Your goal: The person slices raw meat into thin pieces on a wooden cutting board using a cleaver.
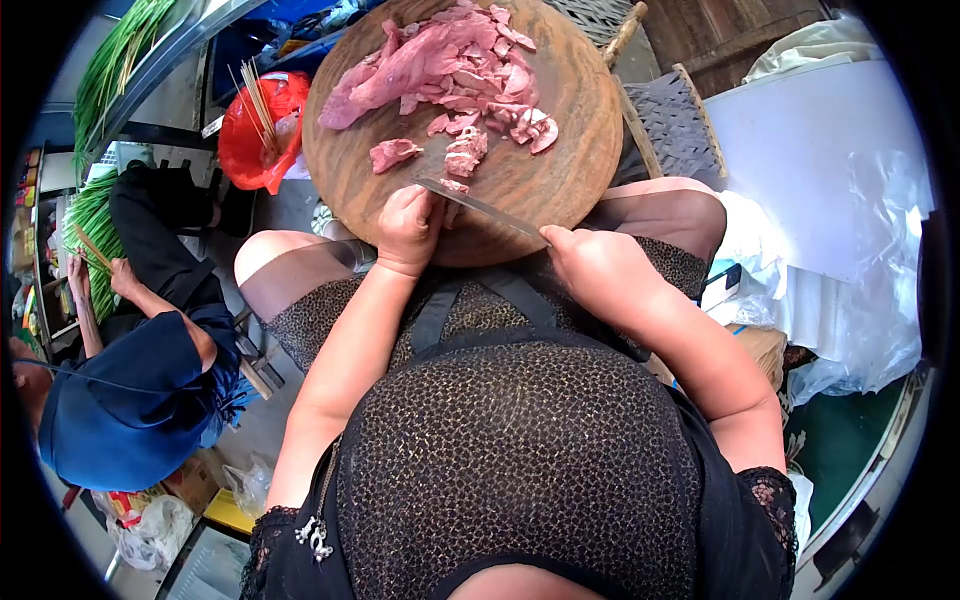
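Observation:
A round wooden board lies in front of me with a heap of sliced pink meat on its far part. Nearer sit a small meat chunk and a partly sliced meat piece. My right hand is closed round the near end of a knife, whose blade slants across the board's near part. My left hand is closed at the blade's other end, beside a small bit of meat; what its fingers grip is hidden.
A red plastic bag with thin sticks stands left of the board. Farther left, a person in blue handles green stalks. Woven stools stand at the right, near a pale panel and clear plastic.

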Available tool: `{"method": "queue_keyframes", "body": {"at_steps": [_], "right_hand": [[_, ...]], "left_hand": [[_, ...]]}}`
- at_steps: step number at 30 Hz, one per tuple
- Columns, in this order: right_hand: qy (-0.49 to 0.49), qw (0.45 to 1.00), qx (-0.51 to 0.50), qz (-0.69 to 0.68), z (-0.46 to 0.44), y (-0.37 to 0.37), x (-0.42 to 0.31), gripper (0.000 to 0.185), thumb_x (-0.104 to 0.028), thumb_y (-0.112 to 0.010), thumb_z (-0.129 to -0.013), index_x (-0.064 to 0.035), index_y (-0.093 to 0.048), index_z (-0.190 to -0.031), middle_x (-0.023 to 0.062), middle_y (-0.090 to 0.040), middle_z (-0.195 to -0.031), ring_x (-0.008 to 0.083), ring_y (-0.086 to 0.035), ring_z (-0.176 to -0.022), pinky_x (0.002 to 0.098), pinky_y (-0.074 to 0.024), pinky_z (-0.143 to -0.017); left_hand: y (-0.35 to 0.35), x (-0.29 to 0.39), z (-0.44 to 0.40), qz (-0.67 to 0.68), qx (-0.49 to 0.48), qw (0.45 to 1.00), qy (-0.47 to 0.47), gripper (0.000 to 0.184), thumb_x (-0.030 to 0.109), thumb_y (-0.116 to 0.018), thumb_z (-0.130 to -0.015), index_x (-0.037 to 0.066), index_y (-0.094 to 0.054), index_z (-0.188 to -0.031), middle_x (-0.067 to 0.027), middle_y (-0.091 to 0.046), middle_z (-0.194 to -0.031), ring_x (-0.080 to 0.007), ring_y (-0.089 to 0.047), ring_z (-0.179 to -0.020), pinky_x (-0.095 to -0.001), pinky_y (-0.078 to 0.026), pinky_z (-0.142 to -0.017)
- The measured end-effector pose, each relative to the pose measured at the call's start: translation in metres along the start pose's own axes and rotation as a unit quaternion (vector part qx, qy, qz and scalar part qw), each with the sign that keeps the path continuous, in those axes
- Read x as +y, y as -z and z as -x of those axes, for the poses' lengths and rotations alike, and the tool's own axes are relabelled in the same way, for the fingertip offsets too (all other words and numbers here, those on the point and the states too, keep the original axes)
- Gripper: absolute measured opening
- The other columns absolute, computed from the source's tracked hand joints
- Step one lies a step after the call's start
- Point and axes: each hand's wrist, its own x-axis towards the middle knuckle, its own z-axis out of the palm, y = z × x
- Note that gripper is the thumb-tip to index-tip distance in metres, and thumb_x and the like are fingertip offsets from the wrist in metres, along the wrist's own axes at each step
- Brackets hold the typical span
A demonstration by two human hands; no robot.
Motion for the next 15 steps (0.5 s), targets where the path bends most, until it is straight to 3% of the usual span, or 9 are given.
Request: {"method": "queue_keyframes", "body": {"at_steps": [7, 9, 15], "right_hand": [[-0.011, 1.0, -0.023, 0.007, -0.012, 0.003, -0.001, 0.018, -0.015, -0.053, -0.095, -0.0021, -0.064, -0.103, 0.0191, -0.068, -0.075, 0.0377, -0.069, -0.072, 0.0499, -0.0542, -0.062], [-0.013, 0.999, -0.047, -0.007, -0.016, 0.009, -0.008, 0.018, -0.012, -0.046, -0.094, 0.0009, -0.059, -0.094, 0.0236, -0.068, -0.076, 0.0415, -0.07, -0.077, 0.0519, -0.0556, -0.067], [0.023, 0.999, -0.044, -0.005, -0.027, 0.012, -0.002, 0.018, -0.012, -0.047, -0.093, 0.0005, -0.061, -0.091, 0.0238, -0.069, -0.079, 0.0421, -0.07, -0.078, 0.0517, -0.0559, -0.068]], "left_hand": [[-0.002, -0.004, 0.002, 0.014, -0.012, 1.0, 0.0, 0.023, 0.001, -0.073, -0.078, 0.009, -0.071, -0.1, -0.0089, -0.07, -0.092, -0.0305, -0.067, -0.082, -0.038, -0.054, -0.073], [-0.001, 0.0, 0.0, 0.018, -0.009, 1.0, 0.005, 0.024, 0.001, -0.073, -0.078, 0.009, -0.072, -0.101, -0.009, -0.07, -0.093, -0.0308, -0.067, -0.082, -0.0383, -0.054, -0.073], [-0.003, -0.006, 0.005, 0.01, 0.0, 1.0, 0.008, 0.02, 0.001, -0.073, -0.078, 0.006, -0.074, -0.097, -0.0105, -0.071, -0.094, -0.0307, -0.068, -0.083, -0.0375, -0.055, -0.075]]}}
